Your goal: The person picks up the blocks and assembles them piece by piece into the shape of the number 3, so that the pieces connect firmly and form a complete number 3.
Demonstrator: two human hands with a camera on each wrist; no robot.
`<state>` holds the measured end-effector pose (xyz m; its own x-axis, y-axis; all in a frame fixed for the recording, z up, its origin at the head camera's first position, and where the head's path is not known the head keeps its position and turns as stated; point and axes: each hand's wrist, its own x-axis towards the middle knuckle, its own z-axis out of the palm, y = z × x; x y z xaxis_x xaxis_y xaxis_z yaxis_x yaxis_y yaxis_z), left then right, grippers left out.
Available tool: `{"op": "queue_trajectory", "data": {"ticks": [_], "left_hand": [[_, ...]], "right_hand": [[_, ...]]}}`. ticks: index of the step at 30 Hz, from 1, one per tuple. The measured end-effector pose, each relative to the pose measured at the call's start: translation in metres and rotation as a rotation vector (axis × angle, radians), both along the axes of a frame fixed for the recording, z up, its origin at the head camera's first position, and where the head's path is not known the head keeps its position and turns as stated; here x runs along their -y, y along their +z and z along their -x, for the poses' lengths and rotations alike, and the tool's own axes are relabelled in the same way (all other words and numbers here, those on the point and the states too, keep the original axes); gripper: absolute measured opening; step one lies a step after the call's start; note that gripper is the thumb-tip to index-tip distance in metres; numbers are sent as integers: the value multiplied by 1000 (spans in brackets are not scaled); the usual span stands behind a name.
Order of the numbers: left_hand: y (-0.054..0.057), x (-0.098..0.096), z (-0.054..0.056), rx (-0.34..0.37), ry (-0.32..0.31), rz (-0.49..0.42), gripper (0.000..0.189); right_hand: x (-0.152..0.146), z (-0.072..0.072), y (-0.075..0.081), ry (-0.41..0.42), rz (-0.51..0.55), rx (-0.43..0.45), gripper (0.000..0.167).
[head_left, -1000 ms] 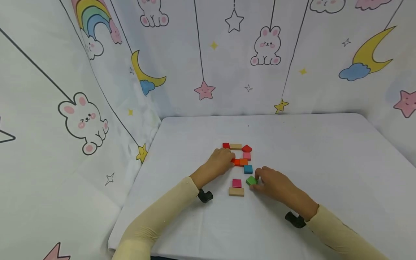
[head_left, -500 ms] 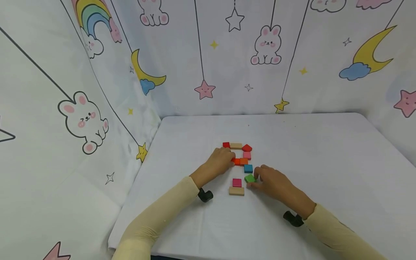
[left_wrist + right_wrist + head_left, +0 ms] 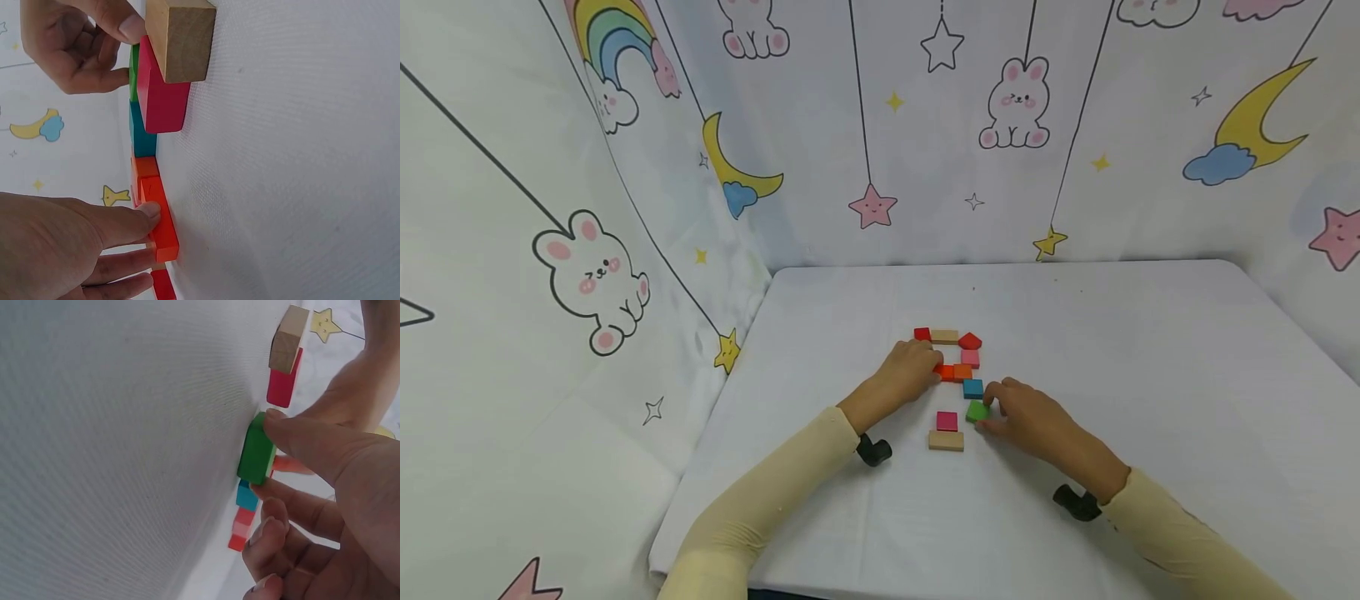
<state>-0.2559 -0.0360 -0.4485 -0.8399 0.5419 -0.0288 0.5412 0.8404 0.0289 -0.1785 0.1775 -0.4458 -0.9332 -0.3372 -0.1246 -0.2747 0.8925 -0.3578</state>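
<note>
With thumb and index finger, my right hand (image 3: 1033, 423) pinches a green block (image 3: 255, 453) at its two ends. In the head view this green block lies just nearer than a blue block (image 3: 973, 389), slightly turned. My left hand (image 3: 910, 372) holds the left end of an orange-red block (image 3: 167, 240), its thumb against one side. An orange block (image 3: 962, 373) adjoins that one on the right. To the left of the green block lies a magenta block (image 3: 947, 421), with a tan block (image 3: 946, 442) along its near side.
Farther back, a red block (image 3: 922, 334), another tan block (image 3: 944, 337) and a red pointed block (image 3: 970, 341) form a row. A pink block (image 3: 970, 359) sits below its right end. The white tabletop (image 3: 1120, 350) meets a printed cloth backdrop (image 3: 820, 150).
My right hand has shifted the green block slightly left and away from me, turning it, so it sits closer to the blue block. The left hand has stayed in place.
</note>
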Motion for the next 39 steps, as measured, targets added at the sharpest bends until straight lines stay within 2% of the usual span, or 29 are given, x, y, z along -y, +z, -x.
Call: {"op": "queue_trajectory", "data": {"ticks": [10,18,23,28,32,39], "left_hand": [[0,0,0,-4,-6,-1,30],[1,0,0,-3,-4,0,29],[1,0,-1,0,-8,-3,29],[1,1,0,-7,-5,3,28],[2,1,1,-5,-1,7,26],[2,0,0,6,0,9,25]], "right_hand": [[3,1,-1,-44,9,-48,47],[3,2,0,-43,18,-47,48],[6,-3,2,-45,15,-58,52],[18,-15,7,50,-21,-64,48],[32,-23,8,120,-100,-104,48],[52,-19,4,186,-173,-171,44]]}}
